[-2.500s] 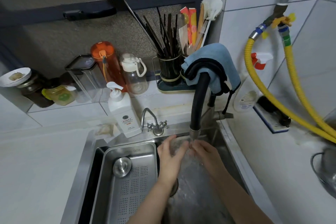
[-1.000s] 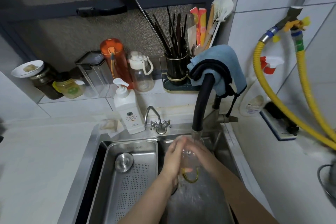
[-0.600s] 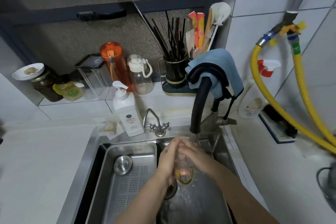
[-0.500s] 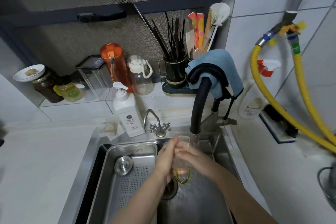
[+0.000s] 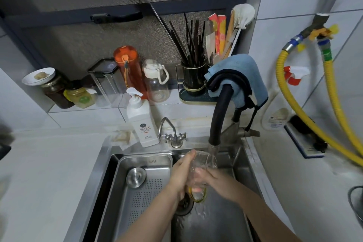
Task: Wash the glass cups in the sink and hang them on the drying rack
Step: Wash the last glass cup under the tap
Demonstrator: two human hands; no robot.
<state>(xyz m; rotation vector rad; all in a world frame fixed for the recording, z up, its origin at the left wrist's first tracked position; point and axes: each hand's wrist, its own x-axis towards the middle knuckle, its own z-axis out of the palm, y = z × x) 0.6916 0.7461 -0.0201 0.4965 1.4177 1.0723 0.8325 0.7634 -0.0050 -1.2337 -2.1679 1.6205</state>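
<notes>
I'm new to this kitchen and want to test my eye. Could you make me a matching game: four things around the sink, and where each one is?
Things:
1. glass cup
2. blue cloth
3. white soap bottle
4. round steel lid

Places:
A. draped over the black faucet
B. in the perforated tray
C. held in both hands under the water
D. on the sink's back ledge

Pairs: 1-C, 2-A, 3-D, 4-B

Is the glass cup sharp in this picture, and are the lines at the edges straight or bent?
Head view: the glass cup is soft, smeared by running water between the left hand and right hand; wide-angle distortion bends the tile lines and window frame near the edges; light is even, with mild glare on the sink.
</notes>
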